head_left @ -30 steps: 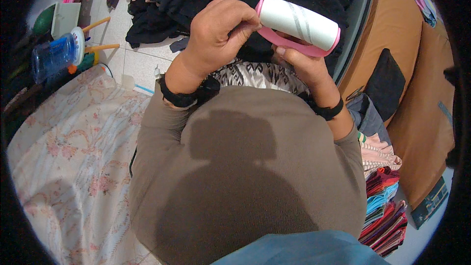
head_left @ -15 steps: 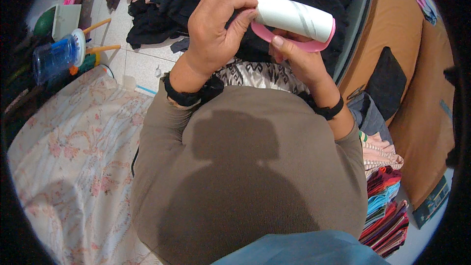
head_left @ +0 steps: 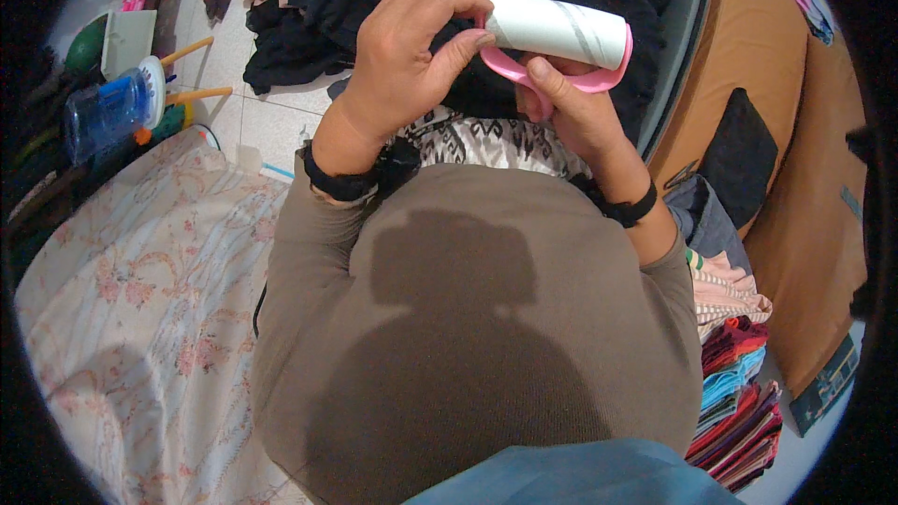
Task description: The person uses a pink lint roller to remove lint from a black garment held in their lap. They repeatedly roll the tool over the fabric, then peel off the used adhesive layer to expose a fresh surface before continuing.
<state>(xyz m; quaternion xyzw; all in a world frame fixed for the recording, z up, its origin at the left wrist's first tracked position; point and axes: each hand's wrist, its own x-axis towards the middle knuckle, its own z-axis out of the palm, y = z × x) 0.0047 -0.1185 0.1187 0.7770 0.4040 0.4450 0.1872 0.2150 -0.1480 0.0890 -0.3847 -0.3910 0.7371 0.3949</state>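
Note:
A lint roller (head_left: 558, 31) with a white roll and a pink frame is held up in front of me at the top of the view. My right hand (head_left: 578, 110) is closed round its pink handle (head_left: 533, 84) from below, the thumb lying along it. With thumb and forefinger, my left hand (head_left: 404, 54) pinches the roller's left end; the exact spot gripped is partly hidden by the fingers. Grey streaks run across the white roll. Black bands circle both wrists.
Dark clothes (head_left: 299, 37) lie heaped on the tiled floor ahead. To the left are a flowered cloth (head_left: 140, 290) and a blue clear plastic container (head_left: 108, 112). On the right, folded fabrics (head_left: 734, 411) are stacked beside a brown padded surface (head_left: 795, 215).
The roller and its pink handle have turned a little, so more of the handle shows below the roll. Both hands keep their hold, and the left has shifted slightly.

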